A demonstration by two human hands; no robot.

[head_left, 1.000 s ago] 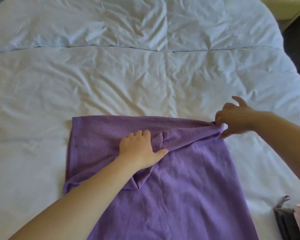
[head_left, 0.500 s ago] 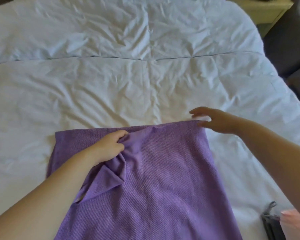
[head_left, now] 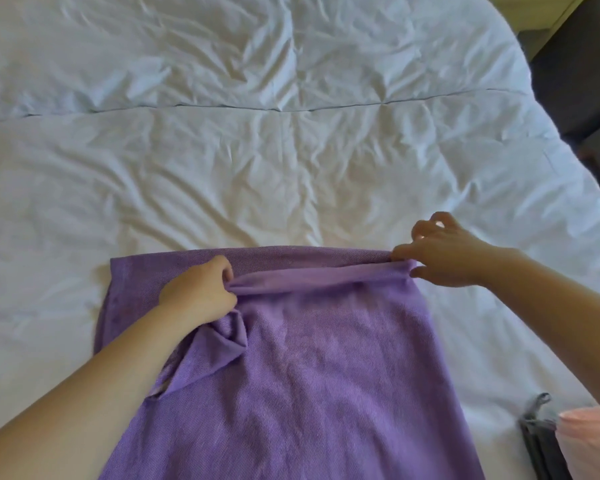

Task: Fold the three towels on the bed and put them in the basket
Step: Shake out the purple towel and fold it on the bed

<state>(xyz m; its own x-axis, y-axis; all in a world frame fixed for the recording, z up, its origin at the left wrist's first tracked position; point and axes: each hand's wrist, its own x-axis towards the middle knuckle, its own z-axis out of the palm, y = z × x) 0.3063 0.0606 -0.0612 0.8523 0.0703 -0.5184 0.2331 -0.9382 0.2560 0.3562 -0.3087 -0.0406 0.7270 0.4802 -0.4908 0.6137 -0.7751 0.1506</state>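
A purple towel (head_left: 309, 368) lies spread on the white bed (head_left: 291, 150), running off the bottom of the view. My left hand (head_left: 198, 292) grips a bunched fold of the upper layer near the towel's far edge, left of centre. My right hand (head_left: 444, 254) pinches the far right corner of that layer between thumb and fingers. The cloth between both hands forms a raised ridge. At the bottom right corner sits a dark grey basket (head_left: 541, 441) with a pink towel (head_left: 593, 441) in it, both cut off by the frame.
The wrinkled white duvet stretches far and to both sides of the towel. A dark piece of furniture (head_left: 582, 71) and a light wooden nightstand (head_left: 534, 12) stand beyond the bed's right edge.
My right hand has closed from flat fingers into a pinch on the far right corner. My left hand has shifted toward the far edge, pulling the top layer taut into a ridge.
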